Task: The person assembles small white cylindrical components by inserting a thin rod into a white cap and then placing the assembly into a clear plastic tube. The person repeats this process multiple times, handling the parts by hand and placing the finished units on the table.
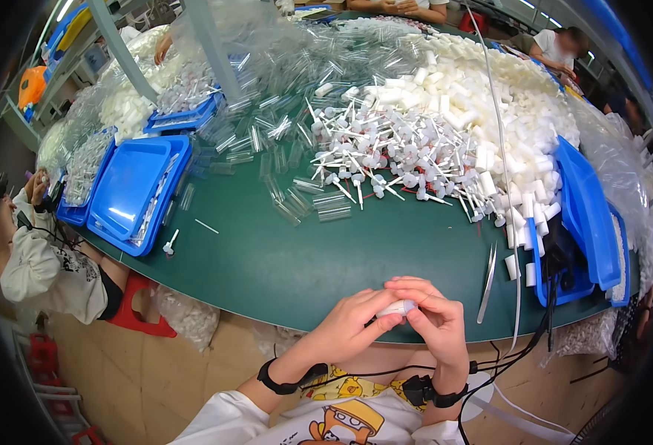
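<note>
At the table's near edge, my left hand (355, 317) is closed around a small white cylinder (390, 308). My right hand (442, 320) meets it from the other side, its fingertips on the translucent grey end piece (409, 305) of the cylinder. The fingers of both hands cover part of it. Beyond my hands lies a heap of white stems with translucent round heads and bits of red (393, 156). Many white cylinders (516, 159) are piled behind and to the right. Clear plastic tubes (332, 206) lie loose left of the stems.
Metal tweezers (487, 285) rest on the green table (267, 263), right of my hands. A white cable (506, 170) and black cords (554, 278) hang at the right. Blue trays (588, 215) lean there; other blue trays (135, 189) stand left, near a seated co-worker (44, 256).
</note>
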A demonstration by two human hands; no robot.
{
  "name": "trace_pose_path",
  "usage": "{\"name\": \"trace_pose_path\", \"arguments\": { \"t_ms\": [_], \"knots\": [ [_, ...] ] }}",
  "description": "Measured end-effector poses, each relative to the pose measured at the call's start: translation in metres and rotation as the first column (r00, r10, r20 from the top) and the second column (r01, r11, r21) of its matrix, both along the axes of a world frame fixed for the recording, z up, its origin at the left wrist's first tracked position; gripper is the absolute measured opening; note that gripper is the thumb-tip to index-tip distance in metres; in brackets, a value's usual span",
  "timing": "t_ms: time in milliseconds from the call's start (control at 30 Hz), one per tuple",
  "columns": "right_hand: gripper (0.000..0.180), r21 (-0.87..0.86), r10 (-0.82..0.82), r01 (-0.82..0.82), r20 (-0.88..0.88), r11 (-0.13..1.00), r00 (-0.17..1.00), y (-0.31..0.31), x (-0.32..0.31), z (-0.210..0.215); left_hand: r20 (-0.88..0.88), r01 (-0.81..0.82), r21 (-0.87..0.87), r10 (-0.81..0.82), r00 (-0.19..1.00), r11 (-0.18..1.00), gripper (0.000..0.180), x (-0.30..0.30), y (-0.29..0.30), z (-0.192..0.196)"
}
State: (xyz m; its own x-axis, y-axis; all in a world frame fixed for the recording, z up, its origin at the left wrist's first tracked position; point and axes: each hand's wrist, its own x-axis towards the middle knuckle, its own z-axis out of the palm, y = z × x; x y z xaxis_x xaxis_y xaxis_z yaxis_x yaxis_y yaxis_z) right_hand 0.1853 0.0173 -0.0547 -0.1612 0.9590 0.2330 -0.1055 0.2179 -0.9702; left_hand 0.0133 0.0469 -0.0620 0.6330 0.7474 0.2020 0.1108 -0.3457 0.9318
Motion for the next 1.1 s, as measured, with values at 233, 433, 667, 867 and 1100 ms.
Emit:
{"name": "trace_pose_path", "arguments": {
  "t_ms": [233, 433, 667, 867, 1100],
  "knots": [
    [0.028, 0.039, -0.037, 0.034, 0.062, 0.999, 0.997, 0.0, -0.004, -0.002, 0.052, -0.023, -0.049, 0.025, 0.998, 0.999, 0.028, 0.001, 0.0, -0.001],
    [0.035, -0.223, -0.009, -0.063, -0.31, 0.973, 0.951, -0.021, -0.01, 0.006, 0.157, 0.059, -0.319, -0.009, 0.988, 0.946, 0.029, 0.007, -0.017, 0.016],
    [0.037, -0.438, -0.004, -0.275, -0.538, 0.856, 0.843, -0.062, -0.012, 0.007, 0.319, 0.224, -0.86, 0.139, 0.938, 0.458, 0.032, 0.011, -0.067, 0.006],
    [0.044, -0.559, 0.016, -0.363, -0.53, 0.746, 0.848, -0.079, -0.014, -0.007, 0.312, 0.215, -0.871, 0.157, 0.937, 0.442, 0.037, 0.017, -0.082, -0.007],
    [0.058, -0.524, -0.073, -0.599, -0.787, 0.606, 0.613, -0.091, -0.035, -0.056, 0.275, 0.18, -0.909, 0.217, 0.937, 0.376, 0.033, 0.015, -0.098, -0.051]
  ]
}}
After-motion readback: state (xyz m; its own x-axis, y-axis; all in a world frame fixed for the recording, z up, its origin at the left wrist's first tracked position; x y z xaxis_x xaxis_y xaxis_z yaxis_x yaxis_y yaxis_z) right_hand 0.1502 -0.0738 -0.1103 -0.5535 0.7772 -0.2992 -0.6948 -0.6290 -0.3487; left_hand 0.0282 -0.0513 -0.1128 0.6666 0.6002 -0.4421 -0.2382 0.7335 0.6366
